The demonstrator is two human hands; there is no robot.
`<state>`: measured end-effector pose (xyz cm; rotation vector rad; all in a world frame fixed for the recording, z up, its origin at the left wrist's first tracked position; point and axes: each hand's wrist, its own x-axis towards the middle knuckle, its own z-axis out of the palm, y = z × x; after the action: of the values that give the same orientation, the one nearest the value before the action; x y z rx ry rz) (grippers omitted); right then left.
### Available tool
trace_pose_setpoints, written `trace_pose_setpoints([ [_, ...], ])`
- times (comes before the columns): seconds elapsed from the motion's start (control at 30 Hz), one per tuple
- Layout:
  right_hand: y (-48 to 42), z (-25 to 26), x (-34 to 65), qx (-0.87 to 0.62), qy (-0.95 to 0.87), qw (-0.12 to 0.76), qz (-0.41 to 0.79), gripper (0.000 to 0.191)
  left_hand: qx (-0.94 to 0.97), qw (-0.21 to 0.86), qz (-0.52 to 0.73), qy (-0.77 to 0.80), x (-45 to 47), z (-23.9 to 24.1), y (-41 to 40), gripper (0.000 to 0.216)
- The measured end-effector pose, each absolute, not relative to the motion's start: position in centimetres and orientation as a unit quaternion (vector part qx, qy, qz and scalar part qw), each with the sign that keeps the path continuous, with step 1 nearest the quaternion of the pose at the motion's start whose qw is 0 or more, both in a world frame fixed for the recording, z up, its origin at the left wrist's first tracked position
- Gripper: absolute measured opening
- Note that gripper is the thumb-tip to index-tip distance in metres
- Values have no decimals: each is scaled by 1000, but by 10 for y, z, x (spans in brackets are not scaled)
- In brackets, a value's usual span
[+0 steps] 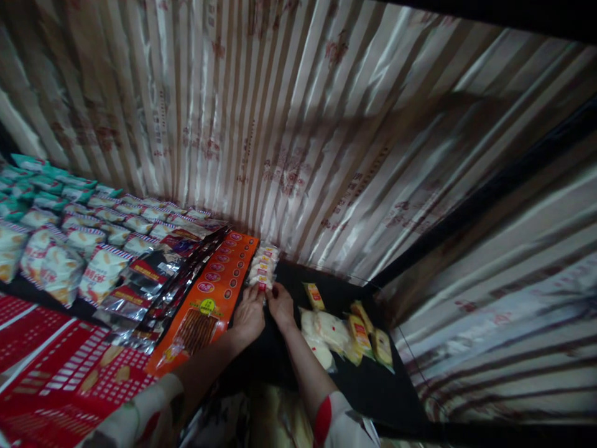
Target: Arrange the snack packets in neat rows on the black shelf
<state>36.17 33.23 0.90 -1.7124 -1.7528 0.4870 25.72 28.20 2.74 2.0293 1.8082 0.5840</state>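
A row of small white wrapped packets (263, 264) with red and yellow labels runs back toward the curtain, on a black shelf. My left hand (250, 315) is at the row's near end, its fingers bent against the left side of the nearest packet. From the other side my right hand (282, 307) closes its fingertips on that same packet. The fingers hide part of it. Left of my hands lies a long orange package (217, 292) with a clear window showing brown sticks.
Dark shiny pouches (147, 270) and rows of white snack bags (100, 270) fill the left, with green bags (44, 180) farther back. A red basket (60, 367) stands front left. On the right lie white packets (331, 330) and yellow packets (358, 336). A striped curtain (289, 124) hangs behind.
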Motion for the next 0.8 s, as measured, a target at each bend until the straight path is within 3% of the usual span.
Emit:
trace_pose_setpoints([
  [0.2,286,38,395,-583,-748,309,69,36,733,148,237,621,257,27,272,60],
  [0.37,251,58,466,-611,-762,211,-22,34,745,142,281,588,274,38,249,51],
  [0.53,236,63,508,-628,-770,116,-8,27,745,197,289,569,300,49,222,47],
  [0.67,229,61,514,-629,-767,125,-10,28,751,222,285,552,310,57,208,44],
  [0.8,222,65,516,-635,-746,198,-31,34,755,228,281,546,308,66,200,41],
])
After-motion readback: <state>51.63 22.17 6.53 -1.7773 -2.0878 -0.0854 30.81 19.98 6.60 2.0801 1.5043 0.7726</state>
